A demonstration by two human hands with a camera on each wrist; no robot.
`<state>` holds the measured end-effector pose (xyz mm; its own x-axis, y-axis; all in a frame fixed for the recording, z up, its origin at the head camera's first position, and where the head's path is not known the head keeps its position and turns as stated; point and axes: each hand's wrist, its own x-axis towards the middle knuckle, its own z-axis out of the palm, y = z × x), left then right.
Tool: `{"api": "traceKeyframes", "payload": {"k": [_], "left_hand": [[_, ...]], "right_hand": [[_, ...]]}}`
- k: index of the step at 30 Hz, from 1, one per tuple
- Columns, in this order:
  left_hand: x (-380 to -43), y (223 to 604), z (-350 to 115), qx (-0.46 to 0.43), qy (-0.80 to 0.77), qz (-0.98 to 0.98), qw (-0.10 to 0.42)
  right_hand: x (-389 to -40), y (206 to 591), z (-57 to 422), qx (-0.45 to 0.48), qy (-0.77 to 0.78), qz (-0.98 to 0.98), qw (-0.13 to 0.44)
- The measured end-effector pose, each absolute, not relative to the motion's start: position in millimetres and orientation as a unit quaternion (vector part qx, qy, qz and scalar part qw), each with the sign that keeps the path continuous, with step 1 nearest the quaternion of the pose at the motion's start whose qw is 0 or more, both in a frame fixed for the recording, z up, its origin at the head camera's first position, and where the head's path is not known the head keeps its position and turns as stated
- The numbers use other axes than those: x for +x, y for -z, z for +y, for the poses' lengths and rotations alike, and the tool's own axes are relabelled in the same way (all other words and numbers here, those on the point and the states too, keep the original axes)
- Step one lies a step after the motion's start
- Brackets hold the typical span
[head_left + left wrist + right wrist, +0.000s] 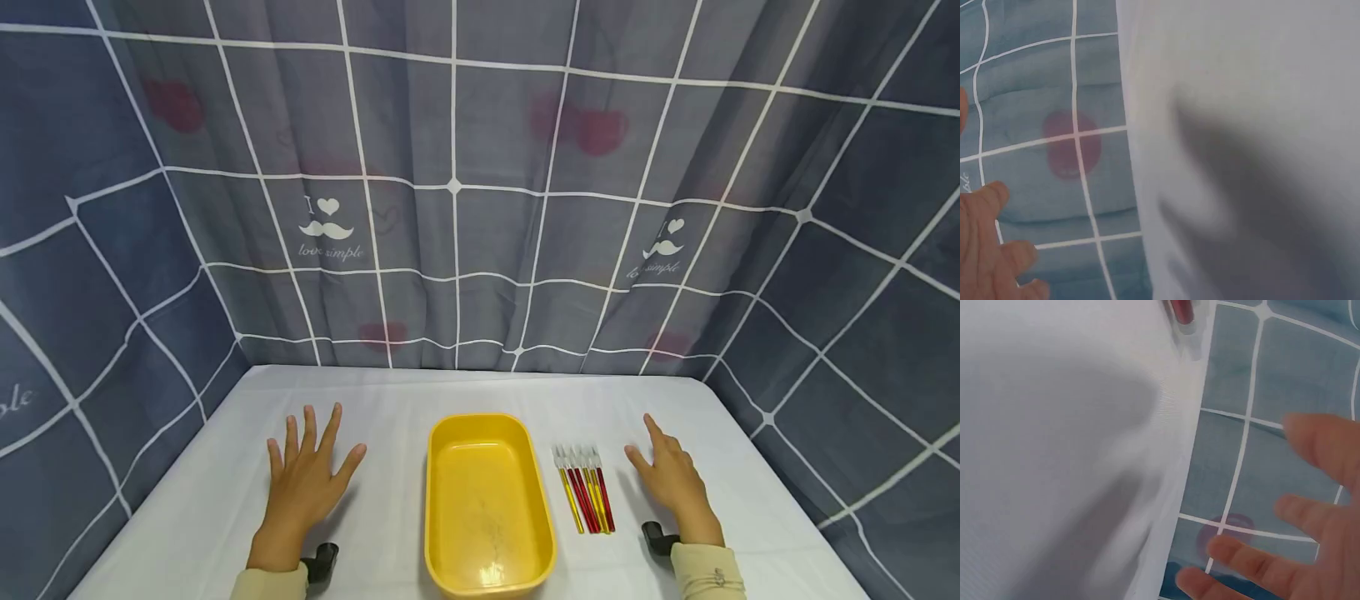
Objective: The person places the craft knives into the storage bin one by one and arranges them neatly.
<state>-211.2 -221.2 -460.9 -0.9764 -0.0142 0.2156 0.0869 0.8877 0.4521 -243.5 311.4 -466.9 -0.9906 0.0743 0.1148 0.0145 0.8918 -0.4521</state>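
My left hand (302, 487) hovers over the white table left of the yellow tray (491, 492), fingers spread and holding nothing. My right hand (675, 479) is on the other side, its fingers loosely extended, also holding nothing. Between the tray and this hand lies a row of several slim red and gold sticks with silvery tips (585, 492), tips pointing away from me. In the right wrist view, one red stick end (1182, 311) shows at the top edge, with a clear, whitish part on it. Both wrist views show fingers apart from any object.
A white cloth (382, 400) covers the table. Grey checked curtains (487, 233) with white lines rise behind it and along both sides. Black wrist devices sit at the left wrist (321, 563) and the right wrist (658, 540).
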Motion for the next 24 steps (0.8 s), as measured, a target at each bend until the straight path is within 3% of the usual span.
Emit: {"api": "traceKeyframes", "payload": {"k": [12, 24], "left_hand": [[-219.1, 463.3, -208.8, -0.045, 0.348, -0.936, 0.013], [-227.7, 473.2, -193.6, -0.109, 0.474, -0.874, -0.015]], "right_hand": [[-241.7, 464.9, 320.9, 0.016, -0.308, -0.951, 0.02], [-257.4, 475.0, 317.6, 0.096, -0.321, -0.942, 0.009]]}}
